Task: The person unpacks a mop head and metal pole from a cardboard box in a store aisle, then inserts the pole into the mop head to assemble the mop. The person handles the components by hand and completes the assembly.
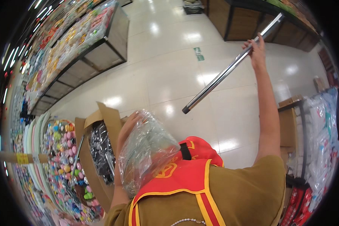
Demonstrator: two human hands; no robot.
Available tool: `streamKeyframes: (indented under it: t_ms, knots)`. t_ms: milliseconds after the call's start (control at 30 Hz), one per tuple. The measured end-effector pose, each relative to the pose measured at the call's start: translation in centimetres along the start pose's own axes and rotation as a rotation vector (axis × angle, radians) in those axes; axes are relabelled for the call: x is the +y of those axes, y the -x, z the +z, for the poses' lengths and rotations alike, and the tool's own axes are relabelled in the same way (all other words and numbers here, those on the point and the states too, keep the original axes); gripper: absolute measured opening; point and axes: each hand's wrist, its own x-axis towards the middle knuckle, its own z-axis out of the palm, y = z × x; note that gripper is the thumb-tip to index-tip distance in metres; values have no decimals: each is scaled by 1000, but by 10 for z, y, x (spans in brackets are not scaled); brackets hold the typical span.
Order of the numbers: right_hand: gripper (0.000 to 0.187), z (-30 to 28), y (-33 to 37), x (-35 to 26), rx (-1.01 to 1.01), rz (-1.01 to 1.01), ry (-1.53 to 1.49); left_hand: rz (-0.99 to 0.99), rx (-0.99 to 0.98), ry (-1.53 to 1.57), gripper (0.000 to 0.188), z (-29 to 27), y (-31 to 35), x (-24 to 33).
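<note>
A: What does each hand hold?

B: The right hand (pixel 257 51) is raised high, arm stretched almost straight up from the shoulder, fingers wrapped around a long, shiny chrome metal pole (pixel 231 66). The grip sits near the pole's upper end; the rest slants down and to the left, ending in a dark tip that hangs in the air above the glossy cream tiled floor (pixel 169 67).

A: And the left hand?

B: The left hand (pixel 130 126) is bent up in front of the chest and holds a crumpled clear plastic bag (pixel 148 152). The bag covers most of the fingers, so I cannot tell how tightly they close, only that they carry it.

A: What lies around them?

B: Just left of the bag stands an open brown cardboard box (pixel 101 124) with its flaps up, filled with dark, glossy wrapped items. Further left is a rack of small, round, many-coloured toys (pixel 66 150). Low wooden display stands (pixel 90 41) heaped with bright goods run along the upper left, with darker wooden stands in the upper right corner. On the right edge hang clear plastic packets (pixel 322 135). The person's mustard shirt and red, yellow-trimmed vest (pixel 184 177) fill the lower foreground.

A: Does anything block the pole?

B: No; it hangs clear over open floor.
</note>
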Motion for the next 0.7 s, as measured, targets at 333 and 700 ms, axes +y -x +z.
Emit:
streamKeyframes:
  t_ms: [333,700]
  knots:
    - [38,-50,-23,45,-32,98,-140,-113,-17,-42,50,-7,-19,-35]
    - [41,19,49,-4,-423,176,-253,-179,66,-201,75,-34,-10,-29]
